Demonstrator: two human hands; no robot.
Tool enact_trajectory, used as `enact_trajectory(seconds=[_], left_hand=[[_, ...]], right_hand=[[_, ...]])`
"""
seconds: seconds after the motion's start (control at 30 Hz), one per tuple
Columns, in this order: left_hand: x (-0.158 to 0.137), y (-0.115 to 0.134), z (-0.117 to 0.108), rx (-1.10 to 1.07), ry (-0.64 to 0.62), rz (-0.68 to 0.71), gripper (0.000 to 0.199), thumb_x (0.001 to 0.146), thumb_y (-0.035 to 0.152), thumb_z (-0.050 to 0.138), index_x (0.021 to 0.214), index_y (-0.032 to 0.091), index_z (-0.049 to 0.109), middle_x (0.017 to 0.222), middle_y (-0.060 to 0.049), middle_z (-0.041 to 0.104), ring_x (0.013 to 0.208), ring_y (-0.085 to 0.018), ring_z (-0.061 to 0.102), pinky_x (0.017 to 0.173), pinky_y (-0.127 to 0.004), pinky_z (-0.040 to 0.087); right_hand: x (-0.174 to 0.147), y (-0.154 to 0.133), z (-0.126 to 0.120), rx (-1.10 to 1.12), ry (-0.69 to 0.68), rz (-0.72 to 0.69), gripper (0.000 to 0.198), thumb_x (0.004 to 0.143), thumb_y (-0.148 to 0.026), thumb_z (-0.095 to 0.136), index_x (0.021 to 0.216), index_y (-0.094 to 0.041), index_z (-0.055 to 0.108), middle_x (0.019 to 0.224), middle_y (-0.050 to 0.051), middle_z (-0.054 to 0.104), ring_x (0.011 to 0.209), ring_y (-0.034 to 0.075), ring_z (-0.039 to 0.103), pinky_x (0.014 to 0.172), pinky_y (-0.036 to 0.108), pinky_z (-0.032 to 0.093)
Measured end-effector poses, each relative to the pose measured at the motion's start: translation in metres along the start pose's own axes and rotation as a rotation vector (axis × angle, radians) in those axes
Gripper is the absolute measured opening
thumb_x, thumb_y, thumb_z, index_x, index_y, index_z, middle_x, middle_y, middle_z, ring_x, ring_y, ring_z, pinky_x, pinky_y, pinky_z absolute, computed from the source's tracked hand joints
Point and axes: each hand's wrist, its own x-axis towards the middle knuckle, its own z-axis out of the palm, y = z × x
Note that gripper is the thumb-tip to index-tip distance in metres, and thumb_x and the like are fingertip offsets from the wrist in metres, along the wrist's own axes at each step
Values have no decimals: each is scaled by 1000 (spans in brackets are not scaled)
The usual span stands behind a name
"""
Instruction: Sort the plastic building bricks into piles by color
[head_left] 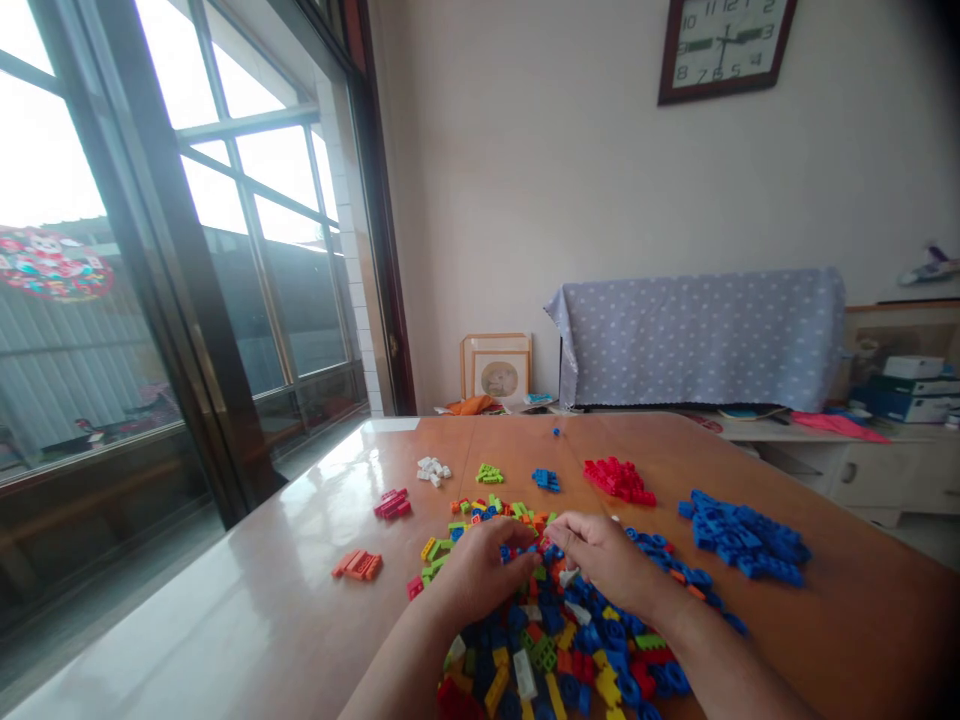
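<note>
A large mixed heap of plastic building bricks [551, 655] lies in front of me, in blue, yellow, red, green, orange and white. Over its far part, my left hand [491, 562] curls its fingers and thumb around a bit of red brick, mostly hidden by the hand. Close beside it, fingertips nearly meeting those of the left, my right hand [596, 555] is closed in a pinch. Whatever sits in that pinch is too small and covered to make out. Loose bricks lie under and around both hands.
Sorted piles ring the heap: orange bricks [358, 565], dark pink bricks [393, 503], white bricks [433, 470], green bricks [490, 474], small blue bricks [546, 480], red bricks [619, 480] and a larger blue pile [746, 538]. One blue piece [556, 432] lies near the table's far edge.
</note>
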Motion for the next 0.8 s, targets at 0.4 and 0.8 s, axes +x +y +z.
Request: enact_trajectory(seconds=[0.4, 0.8], left_hand=[[2, -3, 5, 85, 53, 38, 18, 91, 25, 54, 94, 22, 71, 90, -2, 73, 83, -17, 65, 72, -24, 44], [4, -97, -42, 233, 463, -618, 25, 93, 29, 50, 102, 20, 71, 100, -9, 76, 92, -23, 70, 71, -28, 43]], right_hand=[[2, 4, 16, -10, 22, -36, 51, 98, -62, 44, 85, -17, 65, 68, -3, 53, 62, 13, 50, 58, 25, 39], [4, 12, 8, -207, 113, -91, 49, 97, -57, 45, 91, -17, 72, 72, 0, 63, 69, 17, 52, 63, 27, 38]])
